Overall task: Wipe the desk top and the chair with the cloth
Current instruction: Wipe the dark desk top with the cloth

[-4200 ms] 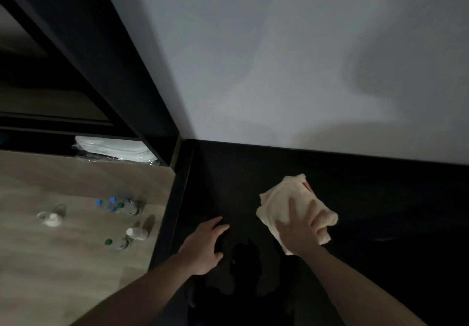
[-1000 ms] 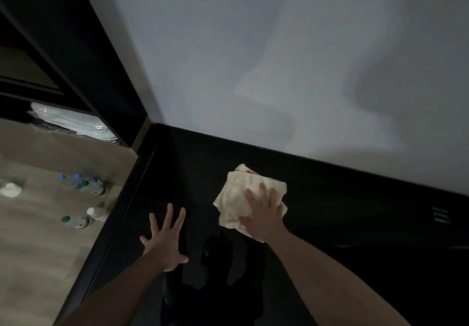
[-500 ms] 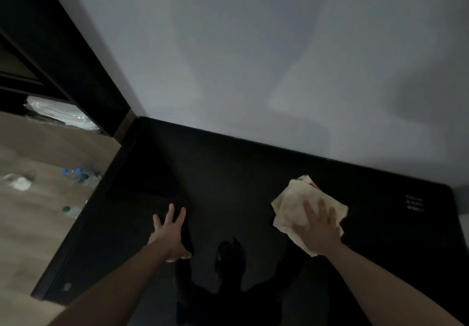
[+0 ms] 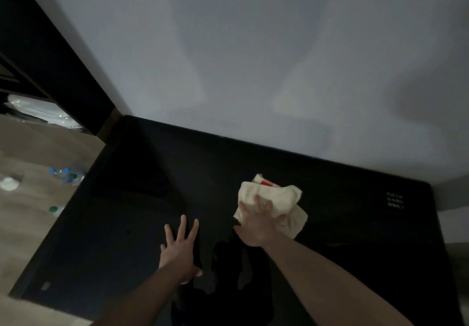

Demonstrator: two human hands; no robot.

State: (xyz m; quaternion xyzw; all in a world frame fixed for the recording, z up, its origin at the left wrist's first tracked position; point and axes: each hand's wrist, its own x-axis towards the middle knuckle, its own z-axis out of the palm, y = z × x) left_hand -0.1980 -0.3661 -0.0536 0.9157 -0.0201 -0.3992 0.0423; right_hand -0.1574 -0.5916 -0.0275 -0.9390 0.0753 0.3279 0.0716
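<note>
1. You are pressing the cloth (image 4: 272,202) onto the dark worktop (image 4: 355,211), right of its middle and nearer the back wall (image 4: 228,59) than the front edge. A red patch is showing at its far edge.
2. Compared with half a second ago, the cloth is sitting more bunched, with your hand further over it. A second ago it was lying further left, so you are sweeping the right half, which suggests the left part near the corner is already covered.
3. Your right hand (image 4: 256,226) is lying palm-down on the cloth, its fingers (image 4: 258,204) curled into the folds and gripping it, with the forearm reaching in from the lower right.
4. Your left hand (image 4: 179,248) is resting flat on the worktop, well apart from the cloth, with fingers (image 4: 182,226) spread and holding nothing; it looks to be bracing you.
5. The strip toward the right edge, by the small light markings (image 4: 394,200), is probably still waiting for the cloth.
6. No chair is in view, so that part of the job is not yet started.
7. Bottles (image 4: 64,173) are lying on the wooden floor (image 4: 25,224) at left.
</note>
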